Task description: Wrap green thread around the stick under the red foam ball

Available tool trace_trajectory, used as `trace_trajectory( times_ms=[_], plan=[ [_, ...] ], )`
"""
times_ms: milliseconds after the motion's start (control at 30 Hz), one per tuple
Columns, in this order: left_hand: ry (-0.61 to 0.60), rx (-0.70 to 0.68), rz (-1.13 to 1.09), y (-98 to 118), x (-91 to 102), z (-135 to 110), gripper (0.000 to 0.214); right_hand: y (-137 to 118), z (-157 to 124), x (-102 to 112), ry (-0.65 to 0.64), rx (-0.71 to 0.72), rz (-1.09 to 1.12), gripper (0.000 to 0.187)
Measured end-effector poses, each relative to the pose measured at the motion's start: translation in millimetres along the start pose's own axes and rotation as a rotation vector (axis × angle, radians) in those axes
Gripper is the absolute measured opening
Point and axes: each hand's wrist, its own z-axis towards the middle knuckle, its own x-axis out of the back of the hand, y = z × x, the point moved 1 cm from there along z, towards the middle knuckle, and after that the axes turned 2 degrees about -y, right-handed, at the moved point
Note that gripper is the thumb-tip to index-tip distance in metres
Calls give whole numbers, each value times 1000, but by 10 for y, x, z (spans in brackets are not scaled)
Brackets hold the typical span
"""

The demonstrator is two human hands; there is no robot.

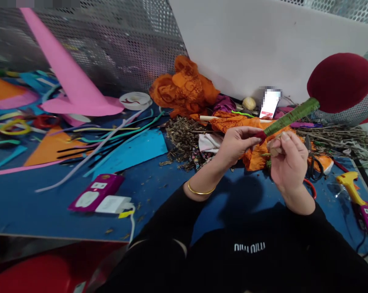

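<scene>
My left hand is closed on the near, dark red end of a green-wrapped handle. The handle slants up to the right and ends in a flat, dark red oval paddle. Just below the handle, my right hand has its thumb and fingers pinched together over something small and pale, which I cannot make out. Behind both hands lies crumpled orange cloth. Black-handled scissors rest to the right of my right hand.
A yellow glue gun lies at the far right. Dried plant bits and a phone are behind my hands. Leftward are a pink cone hat, blue sheet, colored strips and a purple power strip on the blue table.
</scene>
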Motion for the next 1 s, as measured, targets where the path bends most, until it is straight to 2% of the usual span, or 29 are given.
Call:
trace_trajectory(
  times_ms=[167, 300, 400, 533, 667, 867, 1000],
  plan=[
    [-21, -24, 25, -29, -2, 11, 28, 6, -22, -42, -2, 12, -39, 32],
    [-80, 83, -8, -25, 46, 34, 39, 60, 93, 4, -16, -18, 15, 34],
    [-50, 142, -35, -3, 64, 39, 44, 91, 188, 58, -48, -61, 69, 37],
    [12, 100, -13, 35, 28, 9, 46, 101, 199, 56, -79, -117, 39, 40],
    [1, 67, -9, 58, 9, -18, 42, 84, 137, 1, -72, -170, 38, 35],
    [-61, -37, 124, 61, 47, -7, 26, 28, 151, 37, -86, -102, -27, 33],
    [-42, -144, 260, 63, 42, -18, 12, -42, 137, 88, -193, 62, -186, 31]
  ],
)
